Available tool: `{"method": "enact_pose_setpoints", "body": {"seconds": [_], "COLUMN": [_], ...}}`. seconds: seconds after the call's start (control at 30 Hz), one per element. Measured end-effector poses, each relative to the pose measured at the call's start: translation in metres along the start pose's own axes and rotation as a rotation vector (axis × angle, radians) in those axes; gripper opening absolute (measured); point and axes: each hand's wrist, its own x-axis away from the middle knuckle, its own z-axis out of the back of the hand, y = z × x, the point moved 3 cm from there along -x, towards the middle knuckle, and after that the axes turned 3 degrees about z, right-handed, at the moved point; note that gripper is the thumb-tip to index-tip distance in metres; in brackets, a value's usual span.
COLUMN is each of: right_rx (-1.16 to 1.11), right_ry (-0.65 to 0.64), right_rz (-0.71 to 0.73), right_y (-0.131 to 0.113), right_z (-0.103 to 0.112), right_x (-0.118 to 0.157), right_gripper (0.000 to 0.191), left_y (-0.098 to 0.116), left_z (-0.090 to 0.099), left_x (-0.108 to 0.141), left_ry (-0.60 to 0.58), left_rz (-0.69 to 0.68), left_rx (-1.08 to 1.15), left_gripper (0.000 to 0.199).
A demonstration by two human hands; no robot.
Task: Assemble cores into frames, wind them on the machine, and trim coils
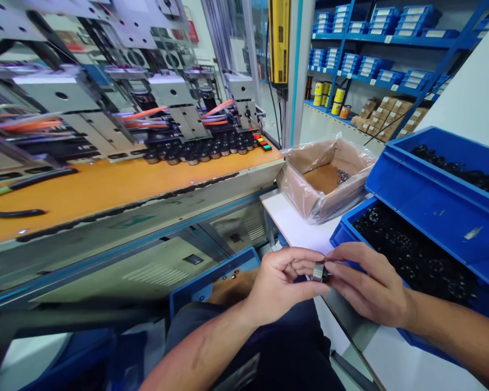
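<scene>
A small silver metal ring with a black part at its right side (319, 271) is held up above my lap, between my two hands. My left hand (279, 279) grips it from the left, with the thumb below and the fingers curled above. From the right, the fingertips of my right hand (370, 282) are closed at its black side and partly hide it. Under my right hand is a blue bin (344, 231) full of black round parts (415, 252).
A second blue bin (436, 187) with black parts is stacked behind. An open, plastic-lined carton (309, 201) stands on the white table (287, 220). Left is a machine bench (155, 184) with rows of black round parts (204, 149). A blue tray (177, 293) sits low by my lap.
</scene>
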Motion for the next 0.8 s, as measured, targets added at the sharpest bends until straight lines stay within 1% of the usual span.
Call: {"method": "enact_pose_setpoints", "body": {"seconds": [0.1, 0.23, 0.37, 0.5, 0.57, 0.63, 0.73, 0.8], "right_rx": [0.007, 0.04, 0.1, 0.144, 0.146, 0.164, 0.217, 0.204], "right_ry": [0.007, -0.007, -0.032, -0.048, -0.046, -0.036, -0.023, 0.008], "right_rz": [-0.004, -0.012, 0.061, 0.107, 0.147, 0.171, 0.166, 0.137], "right_y": [0.001, 0.001, -0.002, -0.003, -0.004, -0.005, -0.006, -0.007], "right_z": [-0.001, -0.001, -0.001, -0.001, 0.0, 0.0, 0.0, 0.002], "right_x": [0.001, 0.003, 0.007, 0.008, 0.007, 0.004, 0.001, 0.0], "right_gripper": [0.033, 0.03, 0.026, 0.021, 0.021, 0.022, 0.023, 0.025], "left_y": [-0.001, -0.004, -0.006, -0.005, -0.005, -0.006, -0.011, -0.01], "left_z": [0.001, 0.0, 0.002, 0.003, 0.0, -0.006, -0.014, -0.016], "left_x": [0.0, -0.001, -0.002, -0.001, 0.0, 0.001, 0.004, 0.005], "left_ry": [0.008, 0.014, 0.003, 0.001, 0.005, 0.036, 0.126, 0.186], "left_rz": [0.039, 0.095, 0.134, 0.182, 0.161, 0.104, -0.002, -0.099], "left_rx": [0.007, 0.07, 0.111, 0.102, 0.099, 0.11, 0.111, 0.036], "left_gripper": [0.038, 0.039, 0.039, 0.039, 0.039, 0.039, 0.034, 0.036]}}
